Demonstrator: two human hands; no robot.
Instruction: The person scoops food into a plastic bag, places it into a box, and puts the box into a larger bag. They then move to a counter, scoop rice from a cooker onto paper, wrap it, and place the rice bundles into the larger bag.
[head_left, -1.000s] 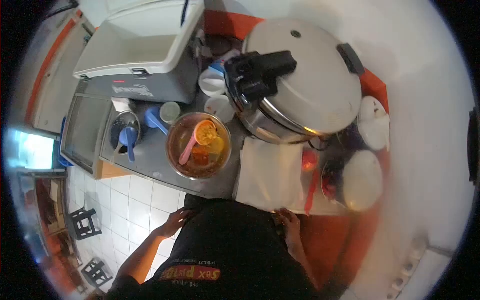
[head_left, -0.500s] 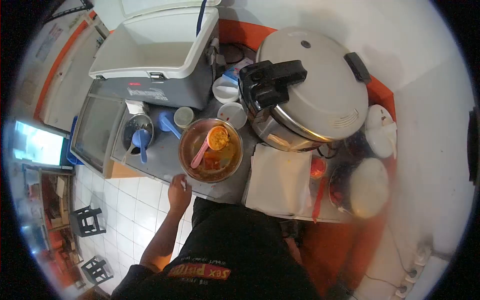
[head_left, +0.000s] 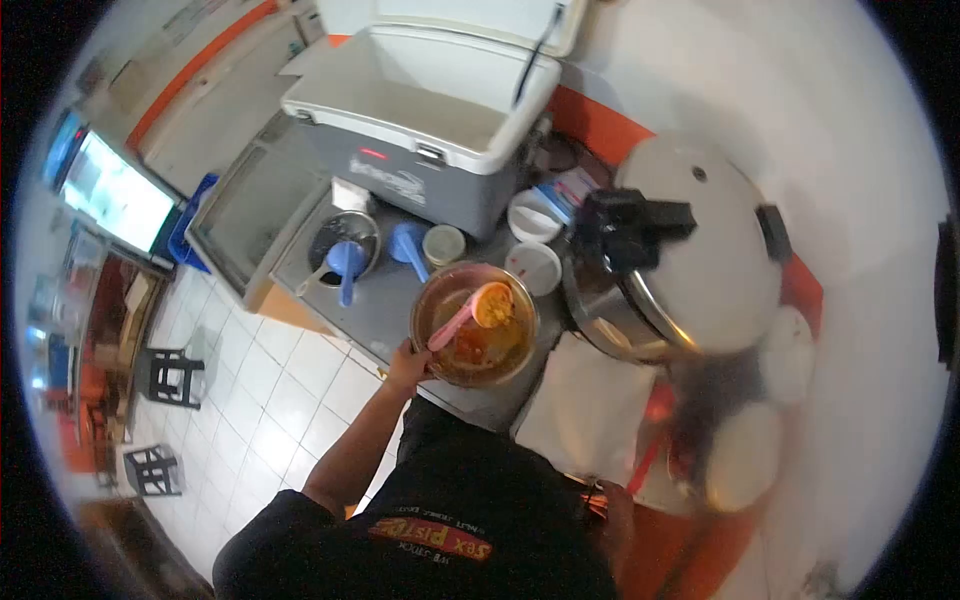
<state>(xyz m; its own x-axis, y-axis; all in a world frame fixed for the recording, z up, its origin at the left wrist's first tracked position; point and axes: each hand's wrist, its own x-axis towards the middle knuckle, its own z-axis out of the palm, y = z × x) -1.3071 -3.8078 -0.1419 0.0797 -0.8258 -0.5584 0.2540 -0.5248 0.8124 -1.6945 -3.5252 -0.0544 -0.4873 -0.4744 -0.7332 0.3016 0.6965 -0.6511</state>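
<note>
My left hand point(head_left: 408, 370) grips the near-left rim of a metal bowl point(head_left: 428, 300), thumb over the edge. Inside the bowl lie oily orange-red residue and a pink-handled ladle point(head_left: 455, 326) whose scoop holds yellowish chopped food. Low at the counter's front edge, my right hand point(head_left: 616, 508) is partly blurred, its fingers curled at something thin and orange that I cannot make out. Just above that hand is a stack of white paper sheets point(head_left: 585, 400).
Behind the bowl stands an open grey cooler point(head_left: 420, 180). A large rice warmer point(head_left: 700, 250) occupies the right. A metal pot point(head_left: 365, 228) with a blue scoop point(head_left: 346, 262), a blue ladle point(head_left: 407, 245) and lidded tubs point(head_left: 534, 268) surround the bowl. Black stools point(head_left: 172, 378) stand on the floor.
My left hand has closed on the bowl's rim, where before it was just off the counter edge. My right hand has come into clearer view below the paper. The camera view has turned left.
</note>
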